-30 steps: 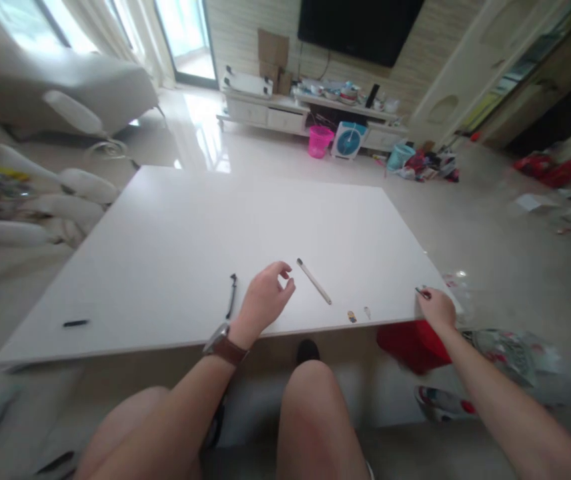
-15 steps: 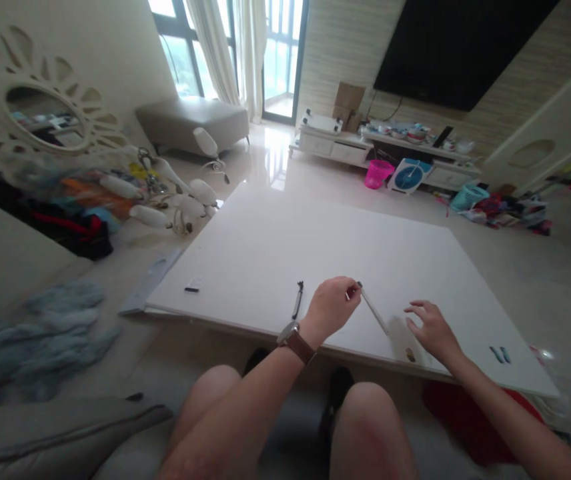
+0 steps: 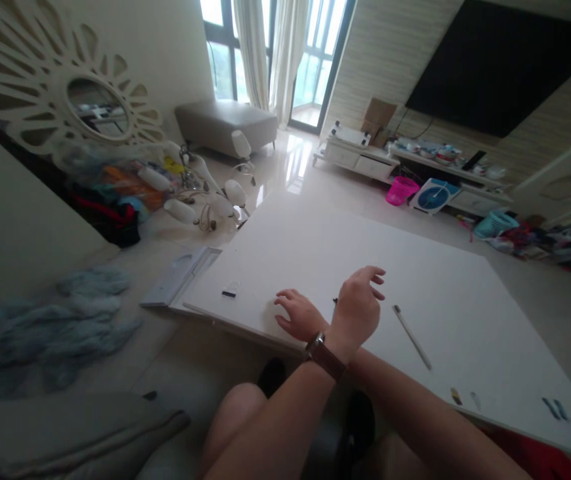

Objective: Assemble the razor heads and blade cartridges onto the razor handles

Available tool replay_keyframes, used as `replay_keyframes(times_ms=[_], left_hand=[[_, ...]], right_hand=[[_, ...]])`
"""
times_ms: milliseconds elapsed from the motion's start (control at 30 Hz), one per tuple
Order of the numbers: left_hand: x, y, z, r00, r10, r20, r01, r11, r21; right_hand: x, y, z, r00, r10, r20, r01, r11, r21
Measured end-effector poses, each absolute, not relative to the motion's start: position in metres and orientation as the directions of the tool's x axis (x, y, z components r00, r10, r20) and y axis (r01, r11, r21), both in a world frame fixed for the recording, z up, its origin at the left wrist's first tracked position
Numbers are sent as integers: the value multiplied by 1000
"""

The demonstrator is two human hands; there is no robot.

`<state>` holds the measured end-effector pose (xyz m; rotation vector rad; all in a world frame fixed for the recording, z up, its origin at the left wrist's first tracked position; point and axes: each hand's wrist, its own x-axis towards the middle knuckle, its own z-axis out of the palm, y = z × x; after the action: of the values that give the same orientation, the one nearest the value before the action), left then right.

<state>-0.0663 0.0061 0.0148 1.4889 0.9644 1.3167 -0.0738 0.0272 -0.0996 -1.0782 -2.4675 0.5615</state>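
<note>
A large white board lies low in front of my knees. My left hand, with a brown watch on its wrist, hovers above the board's near edge with fingers loosely apart and nothing in them. My right hand reaches across beneath my left forearm, its fingers spread flat on the board. A thin white stick lies on the board just right of my left hand, touched by neither hand. A thin black item peeks out between my hands, mostly hidden. A small black piece lies left of my right hand.
Small bits and two bluish pieces lie near the board's right front edge. A flat grey panel, blue cloth and a light fixture sit on the floor to the left. A TV stand stands beyond.
The view has swung left. My left hand has let go of the white stick's end and lifted. My right hand has crossed under my left arm to the board's left part.
</note>
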Motion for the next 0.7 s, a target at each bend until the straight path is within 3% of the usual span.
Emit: replay_keyframes(times_ms=[267, 500, 700], left_hand=[[-102, 17, 18, 33, 922, 386, -28, -385, 922], [-124, 21, 21, -20, 918, 395, -42, -396, 917], [-125, 24, 19, -110, 922, 371, 31, -370, 928]], right_hand=[[-172, 55, -119, -578, 804, 141, 600, 535, -595], [-198, 67, -134, -531, 844, 78, 667, 474, -575], [-167, 58, -124, -487, 843, 228, 619, 518, -591]])
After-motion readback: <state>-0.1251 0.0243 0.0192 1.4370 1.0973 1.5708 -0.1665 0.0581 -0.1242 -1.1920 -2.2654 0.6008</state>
